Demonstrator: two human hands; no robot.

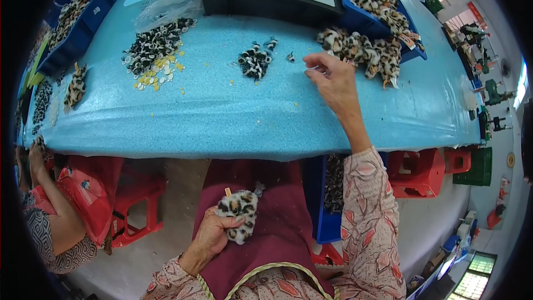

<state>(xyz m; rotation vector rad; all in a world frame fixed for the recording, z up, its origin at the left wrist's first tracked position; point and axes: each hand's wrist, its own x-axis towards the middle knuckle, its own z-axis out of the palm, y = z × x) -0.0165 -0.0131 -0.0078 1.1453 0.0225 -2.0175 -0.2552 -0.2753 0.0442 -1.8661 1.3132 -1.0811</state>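
My left hand (214, 230) is closed around a small leopard-spotted plush piece (240, 216) above my lap, thumb pressed on its front. A short orange strip sticks up from the plush's top edge. Out over the table, my right hand (332, 80) has its thumb and fingers drawn together; something tiny and pale shows at the tips, too small to name. Just left of it lies one small black-and-white piece (291, 57), beside a little heap of similar pieces (255, 62). Right of the fingers is a pile of spotted plush pieces (355, 50).
A blue-covered table (233, 128) carries a larger black-and-white heap (155, 47), yellow and white discs (158, 75), a black tray of white stuffing (266, 8) and a blue crate of plush (413, 50). A co-worker's arm (61, 194) and red stools (416, 172) flank me.
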